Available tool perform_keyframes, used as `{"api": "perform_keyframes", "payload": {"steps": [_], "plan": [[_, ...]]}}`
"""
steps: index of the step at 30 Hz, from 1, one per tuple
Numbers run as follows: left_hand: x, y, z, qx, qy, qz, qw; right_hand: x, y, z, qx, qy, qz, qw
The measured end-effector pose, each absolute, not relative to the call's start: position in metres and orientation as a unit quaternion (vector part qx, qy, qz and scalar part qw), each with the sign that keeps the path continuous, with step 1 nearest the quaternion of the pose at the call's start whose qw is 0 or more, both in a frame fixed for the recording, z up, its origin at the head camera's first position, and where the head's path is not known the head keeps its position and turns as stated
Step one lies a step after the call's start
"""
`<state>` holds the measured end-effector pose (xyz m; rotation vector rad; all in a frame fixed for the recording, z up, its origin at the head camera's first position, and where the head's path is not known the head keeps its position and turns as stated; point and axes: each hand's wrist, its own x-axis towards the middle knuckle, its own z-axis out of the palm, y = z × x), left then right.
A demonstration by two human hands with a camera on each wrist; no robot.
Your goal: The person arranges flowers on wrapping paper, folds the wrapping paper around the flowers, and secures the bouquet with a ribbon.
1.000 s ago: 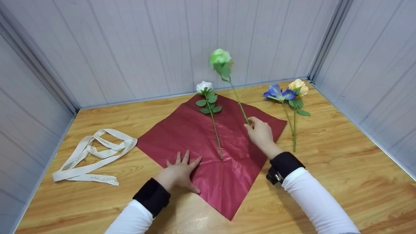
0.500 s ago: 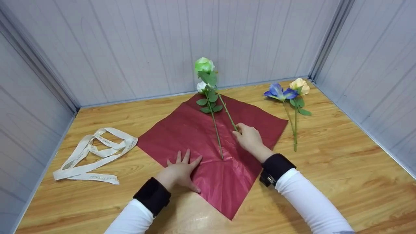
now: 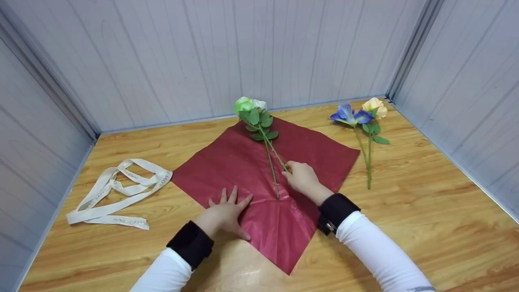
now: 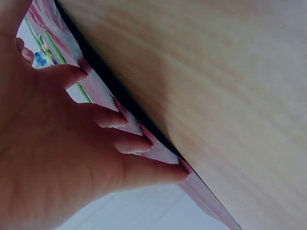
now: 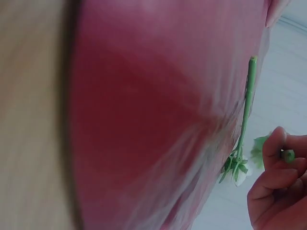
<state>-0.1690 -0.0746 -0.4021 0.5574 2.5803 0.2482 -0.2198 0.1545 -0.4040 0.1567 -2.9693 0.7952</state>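
A dark red sheet of wrapping paper (image 3: 227,162) lies diamond-wise on the wooden table. My left hand (image 3: 223,217) rests with spread fingers on its lower left edge; the left wrist view shows the fingertips (image 4: 144,143) along that edge. On the sheet lies a white artificial rose (image 3: 259,104), stem toward me. My right hand (image 3: 302,177) pinches the lower stem of a green artificial rose (image 3: 243,104), whose bloom overlaps the white one's left side. In the right wrist view the cut stem end (image 5: 288,155) shows between thumb and finger.
A cream ribbon with print (image 3: 117,190) lies looped at the left. To the right, a blue flower (image 3: 350,114) and a peach rose (image 3: 374,107) lie with stems crossing. Grey panel walls (image 3: 259,52) enclose the table at the back and sides.
My right hand has moved left and toward me with the green rose, lowering its bloom from above the paper to beside the white rose. The left hand has stayed in place.
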Motion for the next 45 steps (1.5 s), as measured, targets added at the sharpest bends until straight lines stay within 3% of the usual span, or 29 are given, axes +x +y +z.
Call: {"api": "perform_keyframes", "payload": {"steps": [34,45], "plan": [[-0.170,-0.075,-0.404,0.207,0.945,0.080,0.238,-0.224,0.141,-0.409,0.063,-0.958,0.277,-0.033],[-0.168,-0.074,-0.402,0.203,0.944,0.088,0.245,-0.224,0.143,-0.411,0.079,-0.959,0.271,-0.023]]}}
